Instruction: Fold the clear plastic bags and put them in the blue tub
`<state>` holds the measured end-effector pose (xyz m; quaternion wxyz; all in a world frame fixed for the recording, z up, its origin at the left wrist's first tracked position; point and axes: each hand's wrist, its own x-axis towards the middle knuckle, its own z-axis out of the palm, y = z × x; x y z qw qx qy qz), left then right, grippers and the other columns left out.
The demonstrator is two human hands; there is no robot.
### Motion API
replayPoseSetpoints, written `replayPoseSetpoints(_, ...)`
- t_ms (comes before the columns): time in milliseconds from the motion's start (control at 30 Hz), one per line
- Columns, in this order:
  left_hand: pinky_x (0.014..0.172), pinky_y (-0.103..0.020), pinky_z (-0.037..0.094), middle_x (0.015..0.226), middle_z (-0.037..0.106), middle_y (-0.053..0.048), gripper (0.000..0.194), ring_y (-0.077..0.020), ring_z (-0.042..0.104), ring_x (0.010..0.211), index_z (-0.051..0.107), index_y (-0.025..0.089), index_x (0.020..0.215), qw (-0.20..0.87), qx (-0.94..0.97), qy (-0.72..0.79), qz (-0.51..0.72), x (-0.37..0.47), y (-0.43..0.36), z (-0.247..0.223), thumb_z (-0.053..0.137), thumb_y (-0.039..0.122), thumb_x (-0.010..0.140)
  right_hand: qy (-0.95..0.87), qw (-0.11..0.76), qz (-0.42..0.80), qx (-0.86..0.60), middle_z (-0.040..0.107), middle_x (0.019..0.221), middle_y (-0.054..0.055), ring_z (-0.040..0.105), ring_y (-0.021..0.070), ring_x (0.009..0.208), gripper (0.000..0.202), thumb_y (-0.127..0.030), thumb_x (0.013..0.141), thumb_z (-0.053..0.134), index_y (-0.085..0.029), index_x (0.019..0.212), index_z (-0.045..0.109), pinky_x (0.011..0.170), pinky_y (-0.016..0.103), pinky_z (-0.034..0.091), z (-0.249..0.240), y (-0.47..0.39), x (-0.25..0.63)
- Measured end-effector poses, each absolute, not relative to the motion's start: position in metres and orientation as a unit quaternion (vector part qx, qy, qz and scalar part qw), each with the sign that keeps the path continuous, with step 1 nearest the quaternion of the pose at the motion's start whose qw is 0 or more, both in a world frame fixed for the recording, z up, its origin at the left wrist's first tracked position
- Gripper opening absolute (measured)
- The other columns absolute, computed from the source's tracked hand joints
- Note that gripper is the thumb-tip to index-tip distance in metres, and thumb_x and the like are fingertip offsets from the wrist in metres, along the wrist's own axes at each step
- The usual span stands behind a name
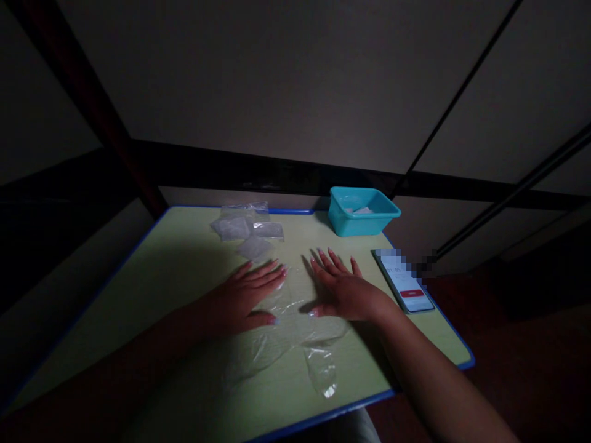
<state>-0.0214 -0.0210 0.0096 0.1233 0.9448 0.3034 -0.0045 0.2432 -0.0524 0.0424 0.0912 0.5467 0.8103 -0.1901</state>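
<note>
A thin, clear plastic sheet or glove (290, 320) lies spread and wrinkled on the table, with one rounded lobe near the front edge. My left hand (247, 298) rests palm down over its left side, fingers stretched out. On its right side is my right hand (344, 289), palm down with the fingers spread. Neither hand grips anything. Just beyond my left fingertips sits a small folded clear packet (255, 249). Behind it, several more flat clear packets (233, 227) overlap in a loose pile.
A turquoise basket (357, 224) with white and clear items inside stands at the back right of the pale green table (184, 271), which has a blue edge. A phone with a lit screen (406, 286) lies by the right edge. A panelled wall rises behind.
</note>
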Motion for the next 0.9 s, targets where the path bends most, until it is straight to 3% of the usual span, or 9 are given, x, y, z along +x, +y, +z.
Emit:
replayPoseSetpoints(67, 0.110, -0.058, 0.012, 0.155, 0.016, -0.009, 0.076, -0.0309, 0.012, 0.143, 0.014, 0.025, 0.149, 0.124, 0.944, 0.303, -0.030, -0.022, -0.021, 0.007, 0.043, 0.060, 0.088, 0.805, 0.093, -0.183, 0.557, -0.018, 0.153, 0.006, -0.020, 0.0293, 0.140, 0.104, -0.071, 0.076, 0.051, -0.024, 0.149, -0.006, 0.105, 0.064, -0.008, 0.043, -0.052, 0.244)
replayPoseSetpoints(167, 0.109, -0.061, 0.012, 0.155, 0.020, -0.009, 0.077, -0.0327, 0.013, 0.142, 0.018, 0.026, 0.148, 0.106, 0.943, 0.315, -0.011, -0.023, -0.018, 0.005, 0.046, 0.061, 0.086, 0.806, 0.103, -0.184, 0.554, -0.019, 0.153, 0.007, -0.019, 0.0291, 0.140, 0.103, -0.069, 0.077, 0.052, -0.024, 0.149, -0.006, 0.105, 0.064, -0.008, 0.041, -0.052, 0.241)
replayPoseSetpoints(300, 0.108, -0.060, 0.017, 0.147, 0.039, -0.011, 0.054, -0.0356, 0.028, 0.137, 0.050, 0.027, 0.134, 0.088, 0.943, 0.306, 0.092, -0.014, -0.027, 0.019, 0.056, 0.049, 0.085, 0.810, 0.111, -0.191, 0.543, -0.020, 0.153, 0.007, -0.018, 0.0296, 0.140, 0.095, -0.068, 0.081, 0.046, -0.026, 0.149, -0.005, 0.103, 0.066, -0.009, 0.038, -0.052, 0.235)
replayPoseSetpoints(367, 0.109, -0.052, 0.024, 0.139, 0.051, -0.007, 0.039, -0.0317, 0.040, 0.130, 0.061, 0.031, 0.122, 0.131, 0.960, 0.221, 0.111, -0.005, -0.043, 0.031, 0.057, 0.046, 0.086, 0.813, 0.108, -0.197, 0.537, -0.019, 0.153, 0.007, -0.017, 0.0295, 0.141, 0.089, -0.067, 0.084, 0.040, -0.026, 0.150, -0.004, 0.103, 0.067, -0.007, 0.038, -0.051, 0.234)
replayPoseSetpoints(433, 0.110, -0.049, 0.025, 0.142, 0.048, -0.003, 0.039, -0.0289, 0.039, 0.132, 0.059, 0.038, 0.123, 0.195, 0.967, 0.143, 0.078, 0.004, -0.062, 0.042, 0.057, 0.049, 0.086, 0.813, 0.094, -0.194, 0.540, -0.017, 0.153, 0.007, -0.016, 0.0296, 0.141, 0.084, -0.066, 0.086, 0.036, -0.028, 0.150, -0.003, 0.104, 0.067, -0.006, 0.038, -0.051, 0.235)
replayPoseSetpoints(533, 0.113, -0.056, 0.013, 0.149, 0.037, 0.001, 0.045, -0.0299, 0.030, 0.138, 0.052, 0.043, 0.128, 0.258, 0.962, 0.081, 0.036, 0.011, -0.085, 0.048, 0.058, 0.051, 0.085, 0.803, 0.071, -0.184, 0.562, -0.016, 0.154, 0.008, -0.015, 0.0301, 0.141, 0.080, -0.065, 0.088, 0.034, -0.029, 0.150, -0.002, 0.104, 0.066, -0.006, 0.040, -0.050, 0.237)
replayPoseSetpoints(633, 0.113, -0.058, 0.006, 0.148, 0.037, 0.001, 0.047, -0.0294, 0.029, 0.138, 0.050, 0.043, 0.130, 0.292, 0.953, 0.070, 0.033, 0.013, -0.092, 0.040, 0.059, 0.051, 0.084, 0.798, 0.060, -0.185, 0.570, -0.015, 0.154, 0.009, -0.015, 0.0305, 0.141, 0.082, -0.067, 0.087, 0.036, -0.028, 0.150, -0.002, 0.105, 0.065, -0.004, 0.042, -0.050, 0.239)
replayPoseSetpoints(900, 0.116, -0.049, 0.008, 0.146, 0.039, 0.000, 0.062, -0.0248, 0.030, 0.138, 0.029, 0.037, 0.144, 0.264, 0.962, 0.066, 0.033, 0.014, -0.082, 0.023, 0.055, 0.049, 0.088, 0.800, 0.072, -0.191, 0.564, -0.014, 0.155, 0.008, -0.015, 0.0300, 0.141, 0.083, -0.067, 0.087, 0.035, -0.027, 0.150, -0.003, 0.104, 0.067, -0.005, 0.040, -0.048, 0.240)
